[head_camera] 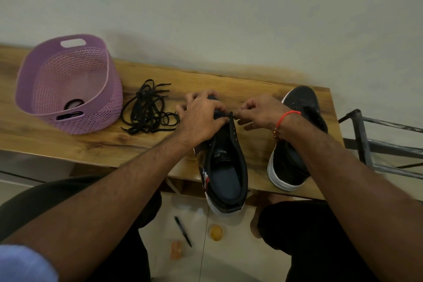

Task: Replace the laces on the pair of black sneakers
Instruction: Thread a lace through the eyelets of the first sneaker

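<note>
While your left hand (201,119) grips the toe end of the near sneaker (225,167), your right hand (261,112) pinches something small at its front eyelets, likely a lace tip, though I cannot tell. Both sneakers look unlaced, the second one (297,144) standing untouched just beside on the bench (68,142), so nearly all the threading seems left. Loose laces (148,107) lie heaped beside the basket (68,84), which holds a dark coiled lace (73,104).

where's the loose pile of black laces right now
In the head view the black laces lie in a tangle on the wooden table, left of centre, between the purple basket and the left hand.
</note>
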The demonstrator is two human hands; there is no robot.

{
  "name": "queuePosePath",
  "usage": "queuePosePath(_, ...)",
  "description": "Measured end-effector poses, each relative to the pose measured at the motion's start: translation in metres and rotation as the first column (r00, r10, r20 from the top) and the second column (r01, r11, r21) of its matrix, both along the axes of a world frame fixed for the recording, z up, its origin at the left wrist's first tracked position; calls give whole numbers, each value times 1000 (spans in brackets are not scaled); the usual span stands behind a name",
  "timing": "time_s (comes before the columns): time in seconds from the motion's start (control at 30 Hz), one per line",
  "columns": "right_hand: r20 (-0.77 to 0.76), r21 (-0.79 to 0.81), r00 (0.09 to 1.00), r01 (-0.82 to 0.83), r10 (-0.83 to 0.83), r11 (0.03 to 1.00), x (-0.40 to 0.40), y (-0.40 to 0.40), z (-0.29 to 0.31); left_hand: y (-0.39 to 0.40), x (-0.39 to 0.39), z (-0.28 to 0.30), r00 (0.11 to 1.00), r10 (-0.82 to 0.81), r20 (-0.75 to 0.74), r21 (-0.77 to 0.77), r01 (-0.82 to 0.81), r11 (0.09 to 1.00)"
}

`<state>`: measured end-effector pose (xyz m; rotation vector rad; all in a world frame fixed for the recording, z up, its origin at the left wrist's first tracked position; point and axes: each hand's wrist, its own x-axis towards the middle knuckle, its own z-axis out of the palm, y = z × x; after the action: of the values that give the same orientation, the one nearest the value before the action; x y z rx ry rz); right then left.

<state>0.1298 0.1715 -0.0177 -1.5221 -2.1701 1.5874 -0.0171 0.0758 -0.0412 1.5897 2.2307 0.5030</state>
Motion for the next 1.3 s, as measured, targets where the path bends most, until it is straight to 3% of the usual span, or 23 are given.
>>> queuePosePath(0.1,129,339,988,38,-87,940,10,17,8,0,-8,13,1000,-25,6,-195,26,981)
queuePosePath(0.17,207,612,949,64,-238,788,23,37,12,-2,-16,19,1000,-28,-5,-290,26,957)
queuePosePath(0.23,285,730,918,-21,-276,683,33,50,7,-5,-24,23,1000,-26,-9,-340,21,940)
queuePosePath(0.3,415,694,902,-226,-123,684,30,49,0,-6,-30,25,1000,-25,-1,-371,23,928)
queuePosePath(0.4,515,549,822,-534,243,643,8,23,-6,-8,-32,27,999,-33,28,-403,42,914)
queuePosePath(0.5,509,530,788,-604,346,595,-8,2,-8,-10,-32,27,998,-37,48,-420,54,906)
queuePosePath(0.6,490,616,833,-539,256,574,0,13,-7,-10,-34,26,998,-25,56,-428,47,903)
queuePosePath(0.73,405,632,910,-352,92,690,22,37,1,-11,-35,26,998,-23,59,-433,46,900)
queuePosePath(0.8,401,573,889,-432,221,697,19,30,-2,-10,-35,26,998,-30,60,-439,53,897)
queuePosePath(0.87,456,518,813,-573,362,635,7,15,-9,-10,-35,25,998,-35,61,-446,58,893)
queuePosePath(0.93,509,507,770,-630,385,588,-4,6,-15,-10,-36,24,998,-34,53,-451,54,891)
queuePosePath(1.0,541,558,785,-604,303,568,-4,8,-13,-10,-37,23,998,-28,47,-455,47,889)
queuePosePath(1.1,559,621,829,-417,-2,664,16,30,-3,-11,-40,25,999,-28,34,-455,40,890)
queuePosePath(1.2,578,667,776,-273,-250,693,38,47,2,-10,-40,25,999,-32,24,-452,39,891)
queuePosePath(1.23,598,663,764,-301,-243,685,38,47,-1,-10,-39,24,999,-35,22,-454,41,890)
queuePosePath(1.3,607,595,793,-422,-39,684,30,38,-8,-8,-38,23,999,-42,13,-458,44,888)
